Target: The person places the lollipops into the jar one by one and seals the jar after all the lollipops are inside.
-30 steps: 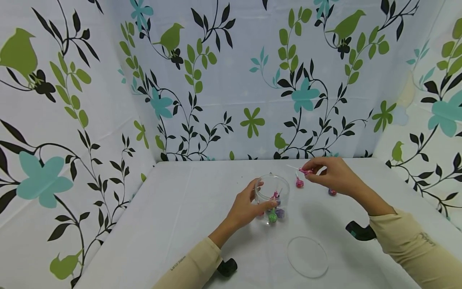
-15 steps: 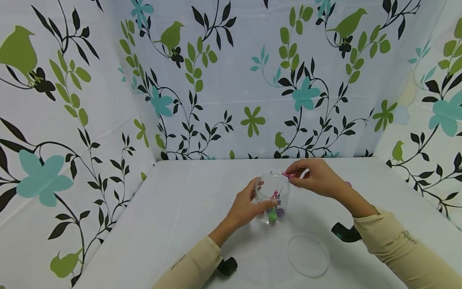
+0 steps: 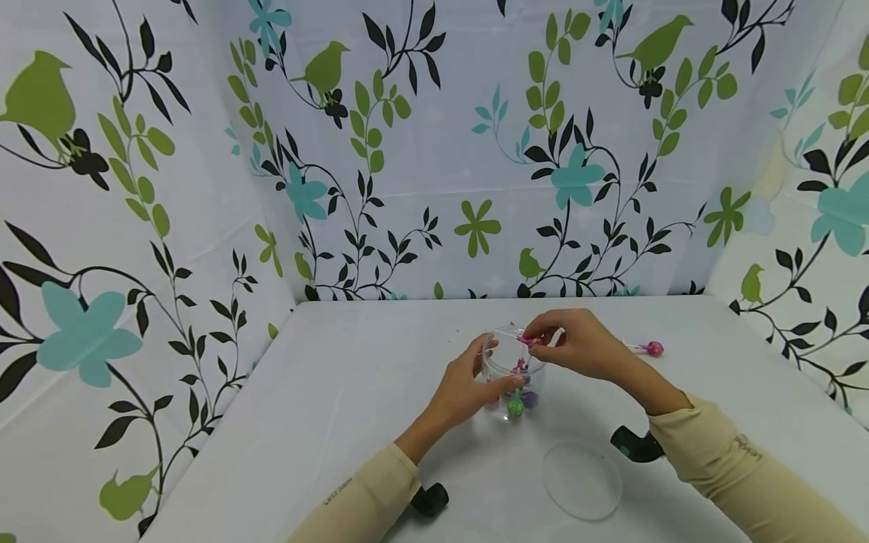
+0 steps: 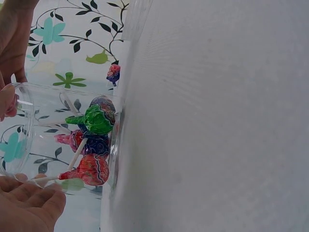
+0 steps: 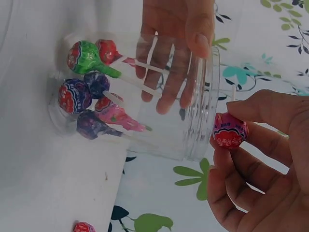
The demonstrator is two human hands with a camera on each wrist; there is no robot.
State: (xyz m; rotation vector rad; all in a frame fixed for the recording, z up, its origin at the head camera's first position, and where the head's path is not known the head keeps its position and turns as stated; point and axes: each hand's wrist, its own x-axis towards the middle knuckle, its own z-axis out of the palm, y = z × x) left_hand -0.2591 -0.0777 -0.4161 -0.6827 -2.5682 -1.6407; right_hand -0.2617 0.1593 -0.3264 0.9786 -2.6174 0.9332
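Observation:
My left hand (image 3: 462, 386) grips a clear round jar (image 3: 501, 357) that stands upright on the white table, thumb in front and fingers behind. Inside lie several wrapped lollipops, among them a green one (image 5: 83, 57), a red one (image 4: 92, 169) and dark purple ones. Between the thumb and fingers of my right hand (image 3: 585, 345) is a pink-and-red lollipop (image 5: 231, 131). It is right at the jar's open mouth, and its white stick shows beside the thumb in the right wrist view.
A clear round lid (image 3: 621, 483) lies flat on the table in front of the jar. Another pink lollipop (image 3: 655, 348) lies to the right, beyond my right forearm. A patterned curtain (image 3: 421, 181) encloses the back and sides.
My right hand has carried its lollipop leftward and slightly down to the jar's mouth. The left hand and jar have stayed in place. A table lollipop at right has come into view.

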